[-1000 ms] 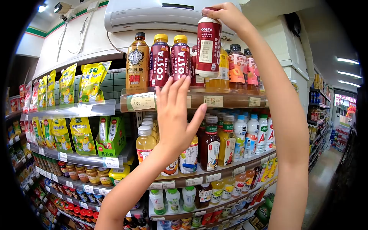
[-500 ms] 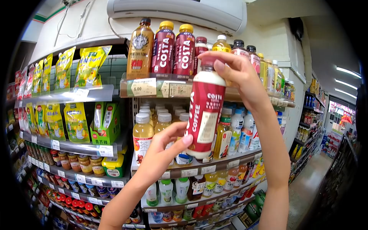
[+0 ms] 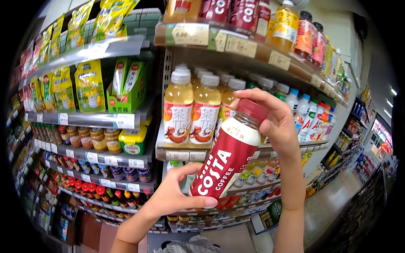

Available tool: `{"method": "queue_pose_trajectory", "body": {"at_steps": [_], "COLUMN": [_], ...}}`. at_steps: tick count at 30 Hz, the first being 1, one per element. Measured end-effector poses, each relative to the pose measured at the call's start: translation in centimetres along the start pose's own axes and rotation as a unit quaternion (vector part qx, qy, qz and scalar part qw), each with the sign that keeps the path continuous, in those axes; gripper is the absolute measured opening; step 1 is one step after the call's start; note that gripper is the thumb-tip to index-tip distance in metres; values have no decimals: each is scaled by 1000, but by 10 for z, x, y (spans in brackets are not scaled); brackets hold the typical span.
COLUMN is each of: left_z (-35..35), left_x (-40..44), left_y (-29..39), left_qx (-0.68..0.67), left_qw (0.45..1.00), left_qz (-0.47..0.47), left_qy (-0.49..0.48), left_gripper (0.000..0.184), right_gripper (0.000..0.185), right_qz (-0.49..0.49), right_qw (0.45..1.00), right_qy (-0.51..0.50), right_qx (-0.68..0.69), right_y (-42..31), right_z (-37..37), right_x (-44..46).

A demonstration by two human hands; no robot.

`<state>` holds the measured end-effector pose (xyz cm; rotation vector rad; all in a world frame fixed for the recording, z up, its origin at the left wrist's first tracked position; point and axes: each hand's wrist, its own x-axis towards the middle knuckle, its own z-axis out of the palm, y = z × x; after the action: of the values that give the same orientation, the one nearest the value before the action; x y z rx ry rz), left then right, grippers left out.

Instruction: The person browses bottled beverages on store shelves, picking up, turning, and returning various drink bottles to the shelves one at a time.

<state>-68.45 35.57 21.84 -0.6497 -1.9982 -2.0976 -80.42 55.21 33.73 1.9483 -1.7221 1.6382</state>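
A red and cream Costa coffee bottle (image 3: pixel 221 162) is held tilted in front of the shelves, its dark red cap up and to the right. My left hand (image 3: pixel 177 189) grips the bottle's lower end, the thumb across the label. Around the cap and neck curl the fingers and thumb of my right hand (image 3: pixel 274 120). The Costa lettering faces me. Behind the bottle, clear tea bottles (image 3: pixel 177 109) with white caps stand on the middle shelf.
More Costa bottles (image 3: pixel 244 14) stand on the upper shelf, above its price tags (image 3: pixel 185 33). To the left are shelves of yellow pouches (image 3: pixel 89 84), a green box (image 3: pixel 126 90) and jars (image 3: pixel 112 139). An aisle floor (image 3: pixel 314 211) runs off at the right.
The bottle has moved lower and turned, so the Costa lettering now faces me. Both hands went down with it and still hold it. The view has tipped downward.
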Motion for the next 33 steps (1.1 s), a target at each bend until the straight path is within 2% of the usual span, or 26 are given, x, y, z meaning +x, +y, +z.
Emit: {"method": "queue_pose_trajectory", "body": {"at_steps": [2,5,8,9,12,16,17,20,21,25,28,32,33], "left_z": [2,1,-1,-1,2,5,5,5,7,7,6,4,4], "left_x": [-17,-33,-44,-47,-55,-62,-62,-60,-59,-58,-54,-44,-41], "left_y": [-7,-13,-10,-13,-15,-17,-18,-22,-22,-21,-22,-31,-37], "left_qx": [20,214,354,371,427,486,500,520,521,534,502,445,451], "left_qw": [997,962,908,897,858,820,812,795,790,783,810,876,877], "left_qz": [-1,68,95,103,111,100,101,108,107,103,80,1,1], "left_qy": [68,154,200,218,263,284,285,294,305,301,292,186,165], "left_gripper": [59,54,54,55,57,57,57,56,55,55,54,54,56], "right_gripper": [66,67,65,65,64,56,51,46,43,42,41,39,40], "right_qz": [18,52,53,66,95,145,169,148,175,124,103,67,46], "right_qw": [1000,998,998,995,993,989,985,989,983,992,994,998,999], "right_qy": [-1,1,-5,12,45,17,5,-2,-5,16,29,1,-17], "right_qx": [-4,20,-44,-76,-51,34,38,18,47,33,22,11,-6], "right_y": [11,22,28,26,28,38,39,46,46,53,49,47,47], "right_z": [7,22,31,37,52,58,55,58,58,58,57,60,60], "right_x": [-7,-11,-12,-10,-7,-2,0,6,6,1,-6,-12,-13]}}
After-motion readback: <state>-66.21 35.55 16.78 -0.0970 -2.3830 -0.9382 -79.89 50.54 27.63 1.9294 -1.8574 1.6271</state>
